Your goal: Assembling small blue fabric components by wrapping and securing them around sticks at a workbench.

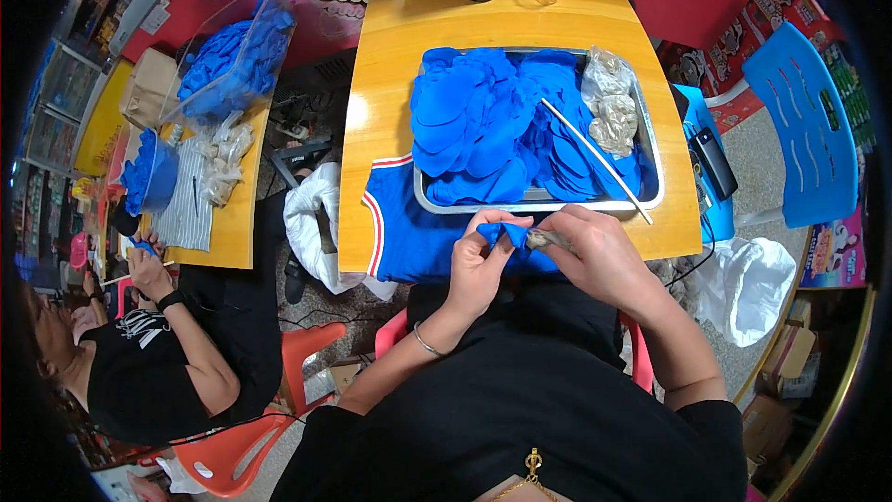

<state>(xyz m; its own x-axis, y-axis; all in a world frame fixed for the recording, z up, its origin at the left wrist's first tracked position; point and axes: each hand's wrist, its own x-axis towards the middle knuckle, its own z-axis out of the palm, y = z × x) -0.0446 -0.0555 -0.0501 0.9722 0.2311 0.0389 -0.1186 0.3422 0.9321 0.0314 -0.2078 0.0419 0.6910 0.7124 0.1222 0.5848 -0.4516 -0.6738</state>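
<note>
A: Where is the workpiece located?

B: The small blue fabric piece (pixel 506 232) sits at the near edge of the wooden table (pixel 390 84), between both hands, just in front of the metal tray (pixel 650 144).

A: State of the left hand?

B: The left hand (pixel 476 265) has its fingers curled and its thumb and fingertips pinched closed on the left end of the blue fabric piece.

A: And the right hand?

B: The right hand (pixel 599 256) is closed around a small greyish wad (pixel 539 240), which it presses against the right end of the fabric piece. How tightly the fingers meet underneath cannot be determined.

A: What surrounds that point?

B: A blue garment with red and white trim (pixel 400 223) hangs over the near table edge, under the hands. The tray beyond holds a heap of blue fabric cutouts (pixel 483 125), a white stick (pixel 595 158) lying diagonally, and a clear bag of greyish filling (pixel 609 98) at its far right corner. A blue chair (pixel 808 130) stands right of the table. At far left, another person (pixel 149 353) works at a second table (pixel 237 214) loaded with more blue pieces.
</note>
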